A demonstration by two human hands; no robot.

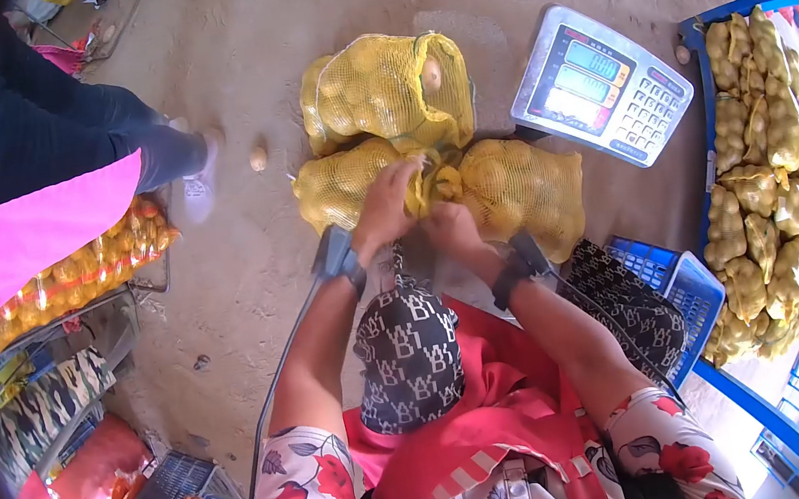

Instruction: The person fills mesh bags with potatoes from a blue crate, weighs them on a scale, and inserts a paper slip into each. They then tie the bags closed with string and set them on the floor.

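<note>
Three yellow mesh sacks of potatoes lie on the floor in front of me. My left hand (389, 205) is closed on the gathered mesh at the neck of the left sack (341, 185). Close beside it, my right hand (456, 230) has its fingers pressed together at the gathered mesh by the right sack (525, 191); what exactly it pinches is too small to tell. Behind both, the upper sack (373, 89) lies with its open mouth to the right, a potato showing inside. A digital scale (600, 87) stands to the right of the sacks.
A person (92, 138) stands at the left, near a stack of filled orange-yellow sacks (85, 276). A loose potato (258, 158) lies on the floor. At the right are a blue crate (694, 302) and a blue-framed bin of filled mesh sacks (763, 171). Crates and bags sit lower left.
</note>
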